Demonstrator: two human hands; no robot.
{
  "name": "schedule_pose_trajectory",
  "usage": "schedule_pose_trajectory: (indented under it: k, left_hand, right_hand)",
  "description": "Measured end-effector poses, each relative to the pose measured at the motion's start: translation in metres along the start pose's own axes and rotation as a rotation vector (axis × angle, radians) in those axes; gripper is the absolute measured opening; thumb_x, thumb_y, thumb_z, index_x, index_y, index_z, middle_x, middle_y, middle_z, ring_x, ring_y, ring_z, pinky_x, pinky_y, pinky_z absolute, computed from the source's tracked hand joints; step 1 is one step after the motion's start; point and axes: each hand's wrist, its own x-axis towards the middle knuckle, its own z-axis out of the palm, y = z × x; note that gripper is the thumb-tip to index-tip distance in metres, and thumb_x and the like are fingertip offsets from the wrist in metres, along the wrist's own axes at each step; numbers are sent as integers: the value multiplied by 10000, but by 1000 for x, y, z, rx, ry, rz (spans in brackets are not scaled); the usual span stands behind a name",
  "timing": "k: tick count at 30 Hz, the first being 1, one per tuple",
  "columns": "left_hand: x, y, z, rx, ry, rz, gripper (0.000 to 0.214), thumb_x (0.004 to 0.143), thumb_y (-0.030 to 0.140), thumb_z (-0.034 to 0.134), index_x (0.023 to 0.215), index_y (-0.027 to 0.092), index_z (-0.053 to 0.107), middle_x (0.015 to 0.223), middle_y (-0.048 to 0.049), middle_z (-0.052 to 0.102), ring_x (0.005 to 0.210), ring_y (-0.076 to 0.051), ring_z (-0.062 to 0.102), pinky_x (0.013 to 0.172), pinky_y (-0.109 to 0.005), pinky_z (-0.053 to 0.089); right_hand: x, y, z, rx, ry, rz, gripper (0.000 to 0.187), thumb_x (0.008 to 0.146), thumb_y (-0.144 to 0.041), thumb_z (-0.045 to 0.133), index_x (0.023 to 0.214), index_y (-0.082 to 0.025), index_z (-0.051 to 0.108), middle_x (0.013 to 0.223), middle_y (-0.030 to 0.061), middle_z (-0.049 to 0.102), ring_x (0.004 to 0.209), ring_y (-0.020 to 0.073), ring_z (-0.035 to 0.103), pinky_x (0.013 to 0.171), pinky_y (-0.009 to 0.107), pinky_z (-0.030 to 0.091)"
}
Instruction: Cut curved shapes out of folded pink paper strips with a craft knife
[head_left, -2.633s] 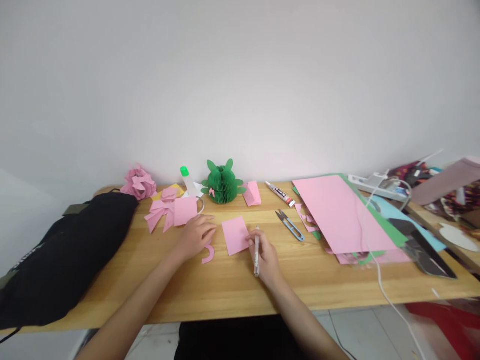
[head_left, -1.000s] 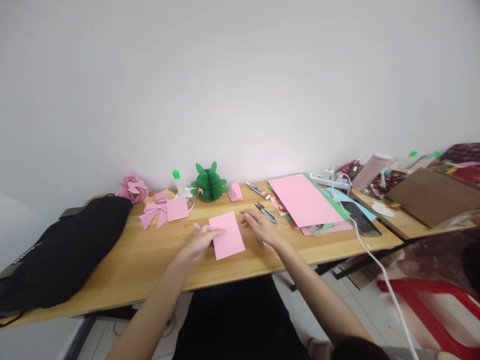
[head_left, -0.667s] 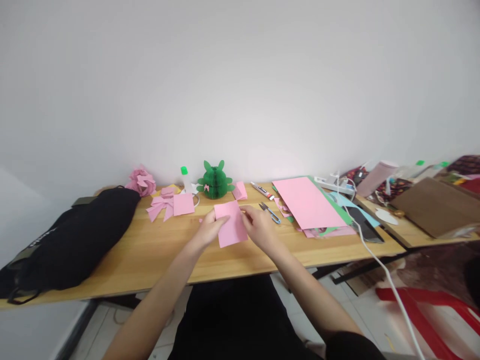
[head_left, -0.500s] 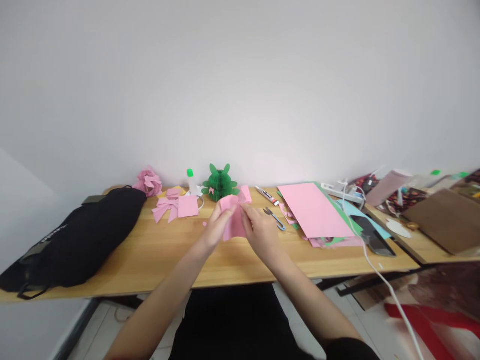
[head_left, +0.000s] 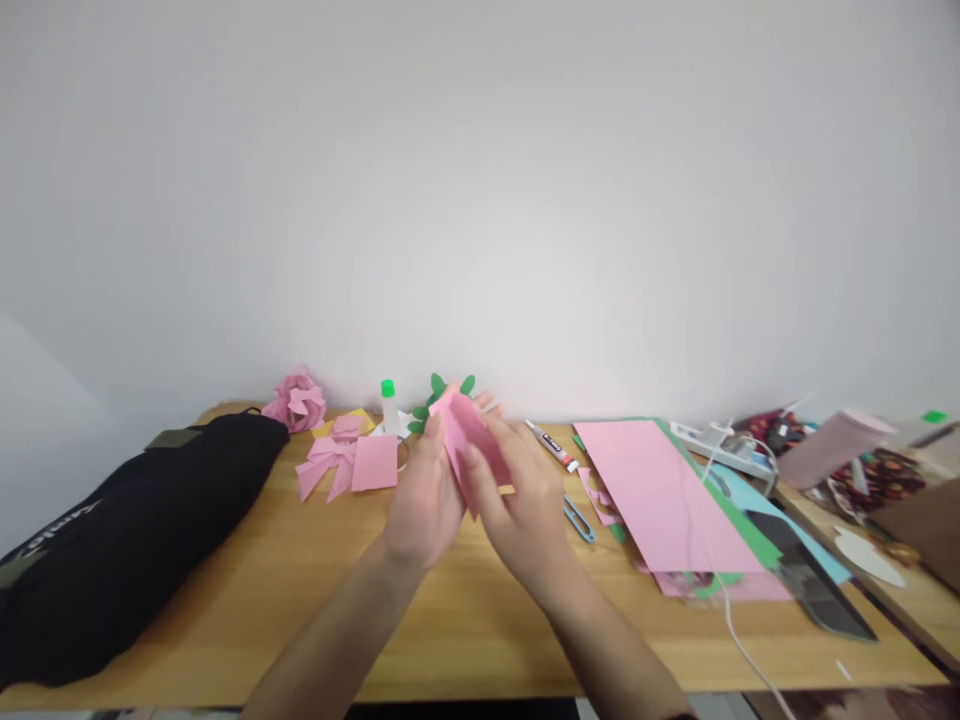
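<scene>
paper in pink, a small folded sheet point(head_left: 474, 440), held up clear of the wooden table point(head_left: 300, 590) between two bare hands. left hand point(head_left: 424, 500) behind and beside the sheet, fingers upright and curled against its left edge, thumb side pressed to the paper. right hand point(head_left: 525, 505) over the lower right part, fingers bent onto the face, pinching it against the left. probably held high like this for working a crease in the air with both hands rather than flat on the wood. exact fold hidden by the fingers.

behind the hands and mostly covered, green honeycomb paper figure point(head_left: 439, 385), only two leaf tips showing. just left of it, white glue bottle with green cap point(head_left: 388, 405), pink paper bow point(head_left: 324, 465) and pink paper square point(head_left: 375, 462), with crumpled pink paper flower point(head_left: 296, 405) near the wall. long black bag point(head_left: 127, 540) across the left end of the table.

right of the hands, near enough for an easy reach, blue-handled thread snips point(head_left: 579, 518) and glue tube point(head_left: 551, 445). beyond them, large pink sheet point(head_left: 664, 495) stacked on green sheet point(head_left: 750, 535), white cable point(head_left: 724, 600) trailing over both.
</scene>
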Motion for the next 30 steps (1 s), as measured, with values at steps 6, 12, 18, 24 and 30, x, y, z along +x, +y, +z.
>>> schedule_pose_trajectory:
  k: [6,12,18,24,30]
  left_hand:
    - [17,11,-31,382,127,44,679,795,339,657,1431,261,433,1328,-93,613,1237,-318,567,998,-458,500]
    - [15,28,-41,1358,-95,713,437,838,91,496,1145,335,688,1518,9,430,1473,-296,266,1189,-544,194]
    - [14,28,-23,1291,-182,748,194,904,174,554,882,283,714,848,4,696,888,-204,626,906,-354,429]
    - [16,26,-19,928,-88,269,411,911,308,538,518,203,480,510,34,427,473,-108,376,462,-258,311]
    - [18,18,-25,412,-167,-43,362,897,552,573,858,211,691,553,13,554,435,-114,471,413,-234,372]
  right_hand:
    - [16,33,-4,583,-145,422,386,883,-237,578,1267,-254,540,896,25,723,715,152,683,598,273,562]
    - [23,47,-16,718,-22,635,168,808,-300,669,949,-232,609,688,-33,655,554,96,600,484,201,488]
    - [22,53,-30,705,-83,602,270,933,-437,543,1087,-269,689,924,33,720,782,153,684,627,281,566]
    - [18,45,-36,513,-152,426,205,884,-434,647,1016,-307,740,935,32,718,839,184,662,727,340,566]
    - [14,35,-20,457,5,542,97,847,-286,682,783,-224,719,632,-10,636,561,120,566,498,249,466]
